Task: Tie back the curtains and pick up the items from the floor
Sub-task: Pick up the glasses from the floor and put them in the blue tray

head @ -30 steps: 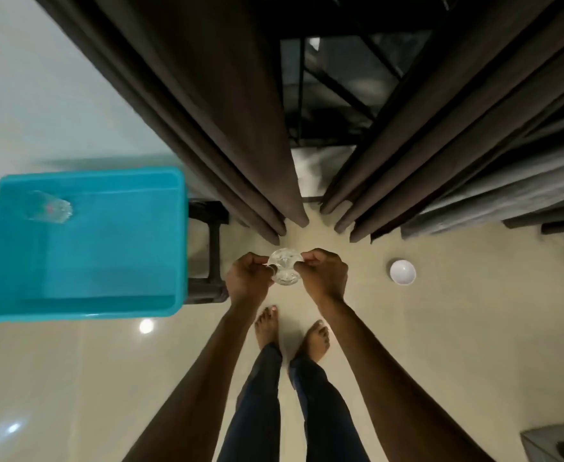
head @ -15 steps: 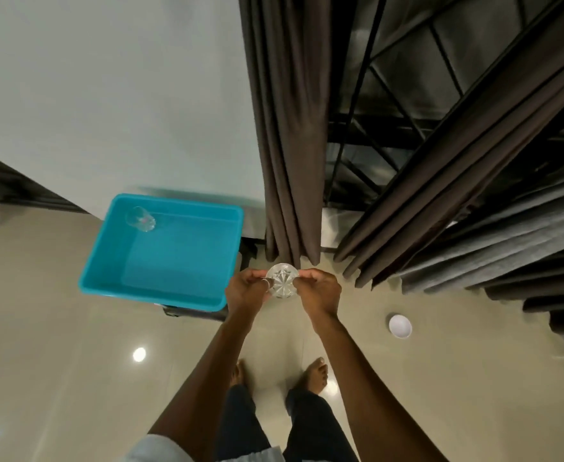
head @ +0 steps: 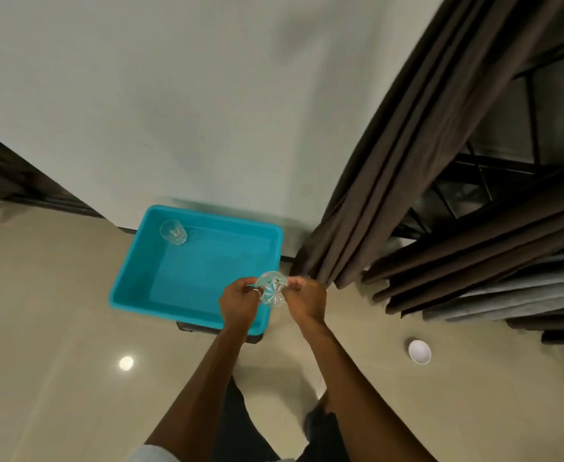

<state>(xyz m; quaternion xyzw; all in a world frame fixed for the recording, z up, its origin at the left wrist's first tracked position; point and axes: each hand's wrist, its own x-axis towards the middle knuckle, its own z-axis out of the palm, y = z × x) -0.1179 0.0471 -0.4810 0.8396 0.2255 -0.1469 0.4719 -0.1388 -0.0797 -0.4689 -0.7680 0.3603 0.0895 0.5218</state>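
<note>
A clear cut-glass tumbler (head: 271, 288) is gripped between my left hand (head: 238, 303) and my right hand (head: 307, 300), over the near right corner of a turquoise plastic tub (head: 133, 281). A second clear glass (head: 172, 231) lies inside the tub at its far left corner. A small white bowl (head: 419, 351) sits on the floor to my right. Dark brown curtains (head: 390, 181) hang just right of the tub; grey curtain folds (head: 507, 295) hang further right.
The tub rests on a low dark stand (head: 187, 326) against a pale wall (head: 207, 95). The beige tiled floor (head: 40, 361) is glossy. A dark window grille (head: 507, 181) shows behind the curtains. Dark fabric (head: 3, 178) hangs at the far left.
My view has swung left and up, so the tub now lies under my hands. Both hands have carried the glass from in front of the curtains to over the tub's corner.
</note>
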